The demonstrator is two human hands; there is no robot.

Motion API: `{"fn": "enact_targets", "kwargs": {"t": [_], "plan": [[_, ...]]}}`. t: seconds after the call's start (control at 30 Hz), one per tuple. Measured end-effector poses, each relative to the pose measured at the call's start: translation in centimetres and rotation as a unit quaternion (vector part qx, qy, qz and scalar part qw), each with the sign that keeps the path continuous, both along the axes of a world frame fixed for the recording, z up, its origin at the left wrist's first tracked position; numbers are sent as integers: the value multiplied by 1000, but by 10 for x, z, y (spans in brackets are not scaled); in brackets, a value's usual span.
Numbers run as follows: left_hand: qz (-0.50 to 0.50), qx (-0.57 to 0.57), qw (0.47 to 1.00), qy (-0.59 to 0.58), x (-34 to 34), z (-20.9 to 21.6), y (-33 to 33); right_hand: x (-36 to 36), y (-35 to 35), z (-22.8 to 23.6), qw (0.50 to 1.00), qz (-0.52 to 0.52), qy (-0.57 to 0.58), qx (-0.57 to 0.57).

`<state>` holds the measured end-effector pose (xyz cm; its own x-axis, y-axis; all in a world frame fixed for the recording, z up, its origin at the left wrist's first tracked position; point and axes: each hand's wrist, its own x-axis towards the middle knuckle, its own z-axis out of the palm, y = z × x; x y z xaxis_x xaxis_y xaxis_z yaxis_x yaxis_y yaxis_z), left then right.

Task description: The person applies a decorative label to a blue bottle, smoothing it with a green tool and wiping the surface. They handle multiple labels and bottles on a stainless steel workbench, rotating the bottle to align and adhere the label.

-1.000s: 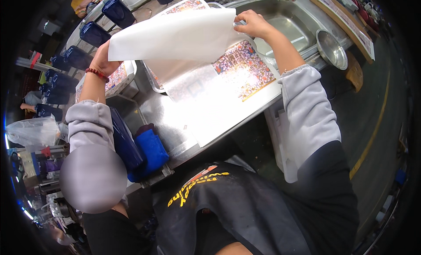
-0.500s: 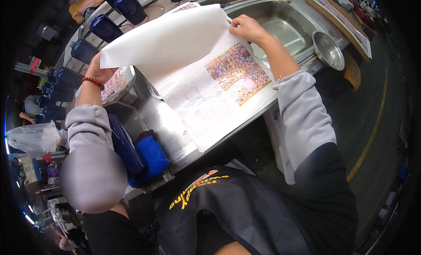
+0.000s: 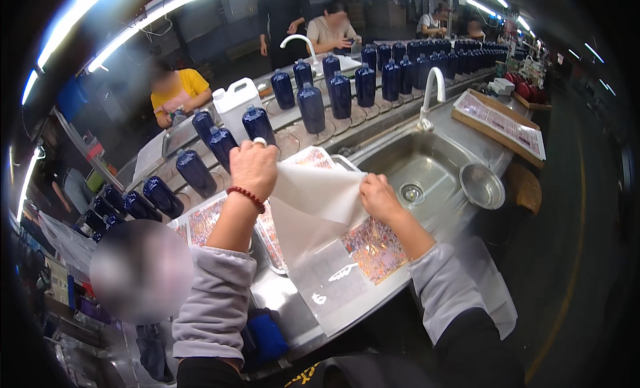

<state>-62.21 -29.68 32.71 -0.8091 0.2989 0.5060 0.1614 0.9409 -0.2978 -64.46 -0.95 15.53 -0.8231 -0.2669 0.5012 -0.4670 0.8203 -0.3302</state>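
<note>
A thin white sheet (image 3: 323,191) is raised and bent between my two hands. My right hand (image 3: 381,198) pinches its right edge near the sink. My left hand (image 3: 253,169), with a red bead bracelet at the wrist, is closed at the sheet's upper left; its fingertips are partly hidden. Beneath lies a colourful floral decal sheet (image 3: 377,250), glossy on its backing, with a bare translucent area (image 3: 330,281) beside it. The backing rests on the steel counter (image 3: 293,315) along its near edge.
To the right are a steel sink (image 3: 433,158), a white faucet (image 3: 432,98), a metal bowl (image 3: 483,186) and a wooden board with printed sheets (image 3: 500,125). Dark blue bottles (image 3: 311,108) line the far side near a white jug (image 3: 238,105). A blue cloth (image 3: 268,335) lies near. People work beyond.
The view has tilted up, showing more bottles and people. My left hand has come closer to my right, and the spread white sheet now hangs narrower and more folded between them.
</note>
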Motion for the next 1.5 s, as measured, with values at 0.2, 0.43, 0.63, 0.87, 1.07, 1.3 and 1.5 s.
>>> {"fn": "enact_targets", "kwargs": {"t": [0.2,0.43,0.63,0.87,1.07,1.3,1.5], "plan": [[40,95,978,-179,-18,3,-18,-6,15,-7,997,-15,-54,-58],[43,222,945,-235,-23,-48,-104,-37,-7,15,998,-17,-67,-15],[41,240,943,-227,-23,-56,-160,-96,-46,43,989,2,-74,127],[98,204,924,-308,-23,-76,-193,-123,-67,34,971,61,-160,166],[115,-48,911,-393,-30,-54,-186,-101,-33,21,947,10,-251,202],[-149,46,966,-206,-83,-50,-59,-69,-37,13,987,110,-50,107],[-228,-52,950,-207,-112,-116,22,-47,-40,17,990,122,5,69]]}}
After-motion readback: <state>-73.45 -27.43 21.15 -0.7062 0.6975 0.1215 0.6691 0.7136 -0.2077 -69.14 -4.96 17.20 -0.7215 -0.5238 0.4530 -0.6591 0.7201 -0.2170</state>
